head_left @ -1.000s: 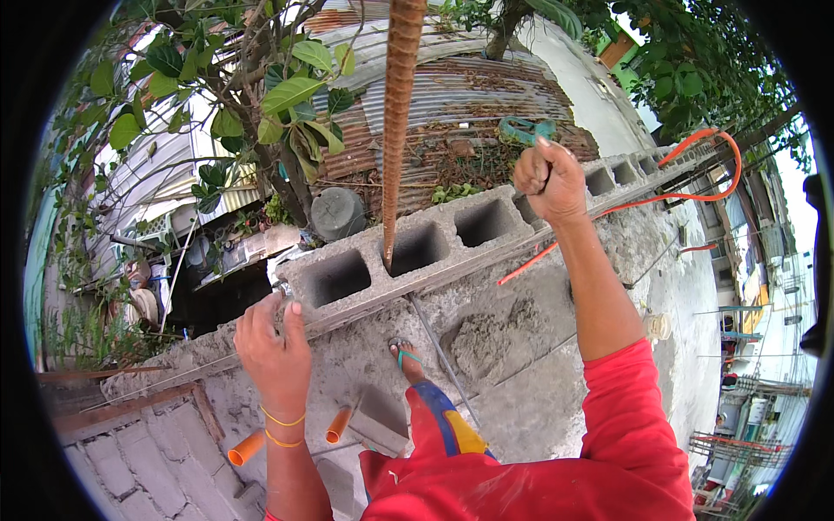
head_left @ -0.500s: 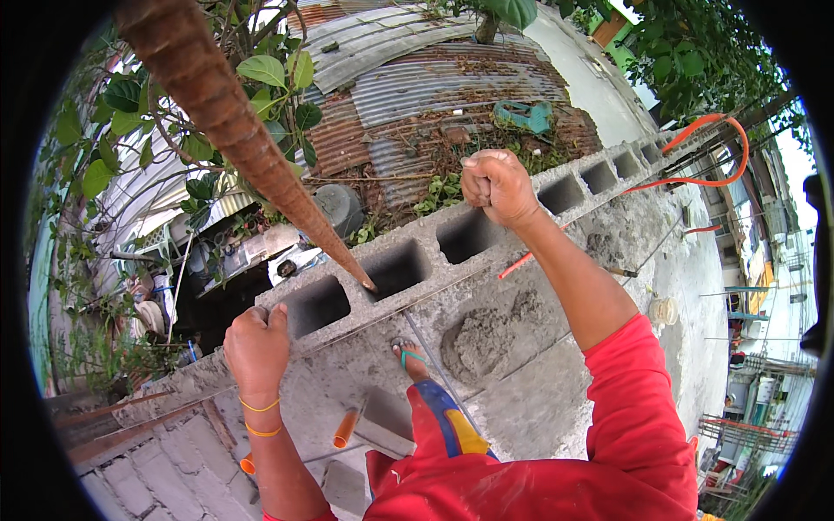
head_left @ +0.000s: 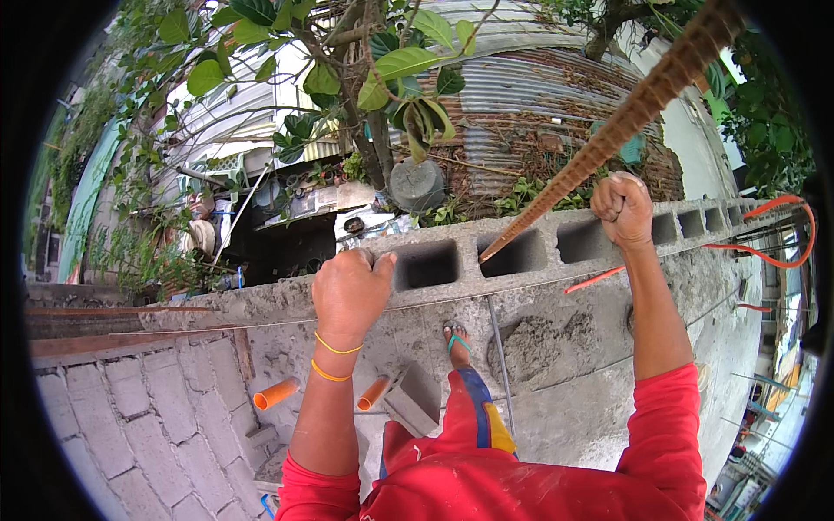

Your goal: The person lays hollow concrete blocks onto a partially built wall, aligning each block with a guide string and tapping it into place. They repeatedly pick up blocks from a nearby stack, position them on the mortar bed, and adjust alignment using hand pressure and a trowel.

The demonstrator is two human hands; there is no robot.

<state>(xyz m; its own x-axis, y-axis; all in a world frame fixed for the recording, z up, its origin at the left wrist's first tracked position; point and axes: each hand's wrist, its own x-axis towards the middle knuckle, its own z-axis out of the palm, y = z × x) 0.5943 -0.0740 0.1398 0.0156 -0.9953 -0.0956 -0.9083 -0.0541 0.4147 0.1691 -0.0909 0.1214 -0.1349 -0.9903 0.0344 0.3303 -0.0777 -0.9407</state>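
Grey, rough hollow concrete blocks [head_left: 552, 256] lie end to end in a row, openings facing up, stretching from left to far right.

Soft daylight makes it bright. The block holes [head_left: 426, 264] look dark inside. Things bend near the round, black edge.

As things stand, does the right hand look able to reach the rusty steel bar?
Probably yes: the rusty steel bar slants up over the hollow blocks beside the right hand, and nothing visible lies between hand and bar. The curled fingers would likely need to open first.
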